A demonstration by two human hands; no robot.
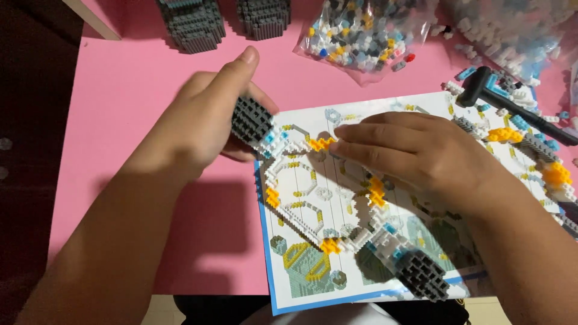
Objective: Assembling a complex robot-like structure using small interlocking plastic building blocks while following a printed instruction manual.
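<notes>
Hands: two, both the person's own, reaching in from the lower edge of the frame
Left hand (201, 123): centre left, curled round a dark grey block wheel (251, 119), thumb up along its top, fingers closed on it
Right hand (409, 153): centre right, palm down, fingers straight and close together, tips pressing the white frame beside an orange joint (321, 144)
Brick model (313, 198): one, mid-frame, a white lattice frame with orange joints and pale blue bits, lying on the sheet
Grey wheels on the model: two, one in the left hand, the other (423, 275) at lower right, resting on the sheet
Instruction sheet (307, 283): one, white with a blue border and printed diagrams, lying tilted on the pink table (132, 72)
Bags: two clear plastic bags of loose bricks along the top edge, one (361, 33) top centre, one (512, 27) top right
Grey block stacks: two (192, 24) at top, left of centre
Hammer (481, 87): one, small and black, upper right among loose bricks
</notes>
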